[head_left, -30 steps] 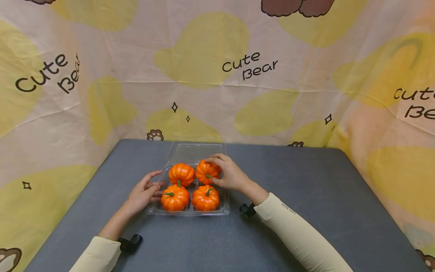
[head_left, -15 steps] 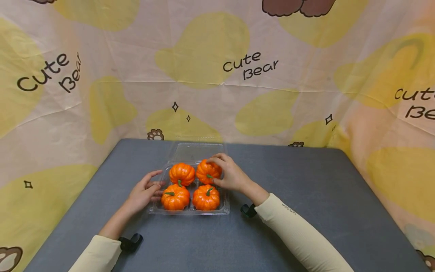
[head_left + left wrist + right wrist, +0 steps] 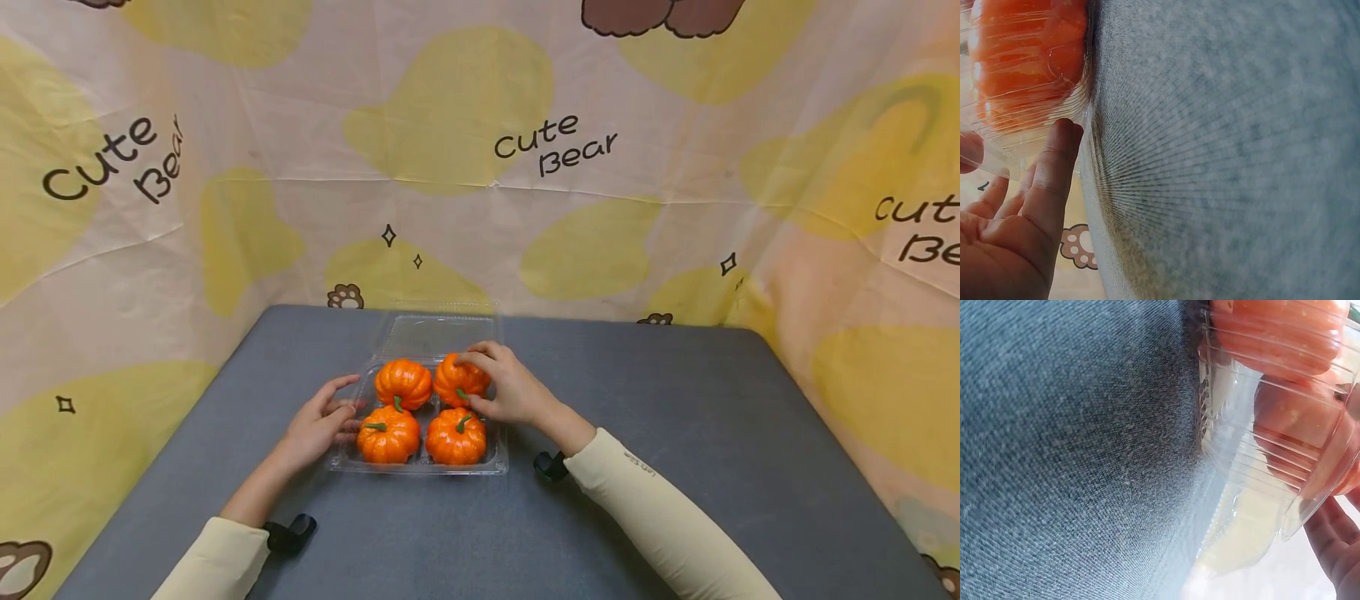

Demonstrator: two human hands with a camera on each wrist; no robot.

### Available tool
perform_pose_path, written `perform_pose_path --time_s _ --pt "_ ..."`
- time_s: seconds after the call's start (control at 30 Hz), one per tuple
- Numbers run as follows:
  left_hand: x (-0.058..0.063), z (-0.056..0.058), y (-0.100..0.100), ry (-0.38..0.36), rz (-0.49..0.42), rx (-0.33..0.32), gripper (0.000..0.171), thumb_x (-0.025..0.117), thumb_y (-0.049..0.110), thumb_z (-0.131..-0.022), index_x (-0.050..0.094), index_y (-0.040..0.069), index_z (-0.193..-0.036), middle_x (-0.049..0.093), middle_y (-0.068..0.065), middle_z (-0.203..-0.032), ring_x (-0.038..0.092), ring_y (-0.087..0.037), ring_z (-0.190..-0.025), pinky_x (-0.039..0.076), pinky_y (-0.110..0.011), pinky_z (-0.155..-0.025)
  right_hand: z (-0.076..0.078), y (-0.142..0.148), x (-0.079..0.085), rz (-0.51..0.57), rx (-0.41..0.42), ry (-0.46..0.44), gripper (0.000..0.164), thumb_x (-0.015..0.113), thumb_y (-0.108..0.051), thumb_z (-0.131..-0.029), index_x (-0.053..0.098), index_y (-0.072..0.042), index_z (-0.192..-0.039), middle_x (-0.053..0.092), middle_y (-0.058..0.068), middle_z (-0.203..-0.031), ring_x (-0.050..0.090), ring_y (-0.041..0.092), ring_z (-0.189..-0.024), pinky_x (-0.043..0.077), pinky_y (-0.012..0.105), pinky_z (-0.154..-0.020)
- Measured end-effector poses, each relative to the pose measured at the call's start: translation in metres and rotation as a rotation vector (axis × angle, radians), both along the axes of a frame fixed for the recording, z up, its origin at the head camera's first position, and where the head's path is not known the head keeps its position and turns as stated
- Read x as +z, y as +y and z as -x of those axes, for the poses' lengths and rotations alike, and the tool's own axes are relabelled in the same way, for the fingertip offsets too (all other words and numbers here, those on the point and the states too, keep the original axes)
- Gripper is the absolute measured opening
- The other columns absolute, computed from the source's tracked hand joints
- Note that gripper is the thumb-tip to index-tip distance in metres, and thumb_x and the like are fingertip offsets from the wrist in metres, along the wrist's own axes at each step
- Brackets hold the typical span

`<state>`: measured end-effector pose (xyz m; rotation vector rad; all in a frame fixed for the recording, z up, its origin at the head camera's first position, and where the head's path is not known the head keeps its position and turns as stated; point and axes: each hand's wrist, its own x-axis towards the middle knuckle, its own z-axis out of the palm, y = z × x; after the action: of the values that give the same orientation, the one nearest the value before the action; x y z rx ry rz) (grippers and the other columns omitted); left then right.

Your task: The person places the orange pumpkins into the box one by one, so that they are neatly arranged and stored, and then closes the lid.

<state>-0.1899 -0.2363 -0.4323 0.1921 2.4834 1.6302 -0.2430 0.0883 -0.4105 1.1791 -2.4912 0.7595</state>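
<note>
A clear plastic clamshell container [image 3: 345, 468] lies opened out, with orange toy pumpkins in its compartments: far left [image 3: 403, 385], near left [image 3: 387, 435], near right [image 3: 456, 437] and far right [image 3: 454, 380]. Thumb and fingers of my right hand [image 3: 513, 390] grip the far-right pumpkin from its right side, partly covering it. At the container's left wall, my left hand [image 3: 315, 423] rests with fairly straight fingers [image 3: 1054, 159] touching the plastic. Through the clear wall, the right wrist view shows two pumpkins [image 3: 1297, 422], with the right fingers [image 3: 1335, 534] at the far one.
The container's transparent lid [image 3: 431, 335] is folded back toward the rear edge of the grey table [image 3: 675, 467]. A printed cloth [image 3: 450, 108] stands behind and on both sides. Black wrist straps [image 3: 288, 535] sit by both cream sleeves.
Both hands keep nearly the same places, the right one still on the far-right pumpkin. The head view has shifted very slightly.
</note>
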Motion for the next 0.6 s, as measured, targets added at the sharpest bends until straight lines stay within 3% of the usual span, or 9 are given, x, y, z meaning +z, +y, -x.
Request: perform_pose_path --time_s 0.13,0.6 --pt "-0.0003 0.0005 0.0001 -0.002 -0.004 0.0 0.05 0.044 0.014 -0.101 0.029 0.009 -0.148 0.053 -0.033 -0.132 0.069 -0.025 -0.094 0.06 -0.036 -0.077 -0.0003 0.0007 0.0009 0.009 0.009 0.0 0.043 0.069 -0.01 -0.081 0.061 -0.012 -0.123 0.055 0.013 -0.123 0.053 0.031 -0.111 0.049 0.044 -0.091" --pt "0.0007 0.0005 0.0022 -0.001 -0.016 -0.003 0.051 0.044 0.013 -0.101 0.028 0.007 -0.149 0.052 -0.034 -0.132 0.069 -0.024 -0.093 0.06 -0.036 -0.077 0.0017 0.0004 -0.0036 0.022 -0.008 -0.031 0.048 0.074 -0.011 -0.079 0.06 -0.01 -0.124 0.057 0.01 -0.122 0.054 0.028 -0.111 0.05 0.041 -0.091"
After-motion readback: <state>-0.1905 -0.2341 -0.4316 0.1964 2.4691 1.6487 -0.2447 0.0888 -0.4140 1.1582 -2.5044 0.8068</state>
